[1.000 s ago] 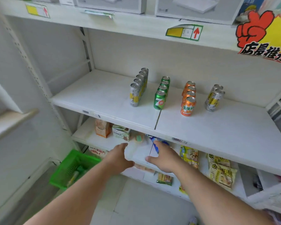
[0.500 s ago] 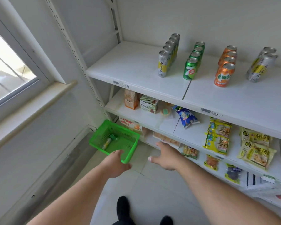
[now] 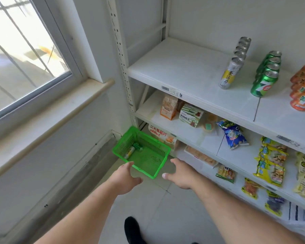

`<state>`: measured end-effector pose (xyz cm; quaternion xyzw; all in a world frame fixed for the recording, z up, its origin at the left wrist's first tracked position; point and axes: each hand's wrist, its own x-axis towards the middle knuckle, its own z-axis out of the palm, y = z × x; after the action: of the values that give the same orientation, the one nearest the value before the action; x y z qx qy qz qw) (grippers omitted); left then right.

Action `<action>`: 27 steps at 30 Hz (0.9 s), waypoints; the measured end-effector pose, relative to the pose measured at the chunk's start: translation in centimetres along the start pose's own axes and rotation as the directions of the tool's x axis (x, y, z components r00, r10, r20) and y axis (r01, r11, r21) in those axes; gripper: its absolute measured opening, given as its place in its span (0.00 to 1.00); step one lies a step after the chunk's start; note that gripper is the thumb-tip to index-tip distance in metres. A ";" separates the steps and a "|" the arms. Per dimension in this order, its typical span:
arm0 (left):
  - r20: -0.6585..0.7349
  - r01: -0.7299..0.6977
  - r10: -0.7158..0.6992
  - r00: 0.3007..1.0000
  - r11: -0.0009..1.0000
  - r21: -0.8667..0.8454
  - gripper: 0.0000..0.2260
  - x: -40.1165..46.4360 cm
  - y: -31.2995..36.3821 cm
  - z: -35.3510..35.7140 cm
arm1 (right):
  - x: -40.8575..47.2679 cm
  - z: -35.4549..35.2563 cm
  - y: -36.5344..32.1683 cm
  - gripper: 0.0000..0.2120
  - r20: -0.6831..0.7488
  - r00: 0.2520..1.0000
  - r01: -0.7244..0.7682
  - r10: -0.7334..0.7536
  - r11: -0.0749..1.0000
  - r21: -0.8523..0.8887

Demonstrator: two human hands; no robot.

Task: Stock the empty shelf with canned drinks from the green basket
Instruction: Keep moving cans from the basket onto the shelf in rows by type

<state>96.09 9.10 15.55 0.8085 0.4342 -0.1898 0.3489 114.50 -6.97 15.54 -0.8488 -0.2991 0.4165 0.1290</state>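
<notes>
- The green basket (image 3: 149, 160) sits on the floor (image 3: 157, 217) at the foot of the shelving, below the window sill (image 3: 51, 113).
- Two cans lie on their sides at the basket's far left corner: a yellow-and-white can (image 3: 129, 152) and, touching it, a green can (image 3: 137, 146).
- The left hand (image 3: 124, 178) reaches down in front of the basket's near left edge, empty, thumb apart, fingers loosely curled under.
- The right hand (image 3: 180, 175) hovers beside the basket's near right corner, empty, its fingers relaxed and spread, thumb pointing left.
- On the white shelf (image 3: 180, 71) stand upright rows running front to back: slim yellow-and-white cans (image 3: 230, 74), green 7-Up cans (image 3: 264, 81) just beside them, orange cans (image 3: 304, 95) at the right edge.
- Snack packets fill the lower shelves, a blue bag (image 3: 231, 134) among them.
- A black shoe (image 3: 132, 229) shows at the bottom.
</notes>
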 end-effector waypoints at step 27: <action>0.158 0.136 -0.126 0.979 0.989 -0.057 0.41 29.0 -3.2 -4.4 | 32.4 0.7 -3.3 0.38 0.138 0.985 -0.105 0.108 0.994 -0.033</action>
<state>109.38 30.00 -0.42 0.7489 0.4646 -0.2593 0.3952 127.98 15.59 -3.75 -0.8339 -0.2670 0.4772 0.0745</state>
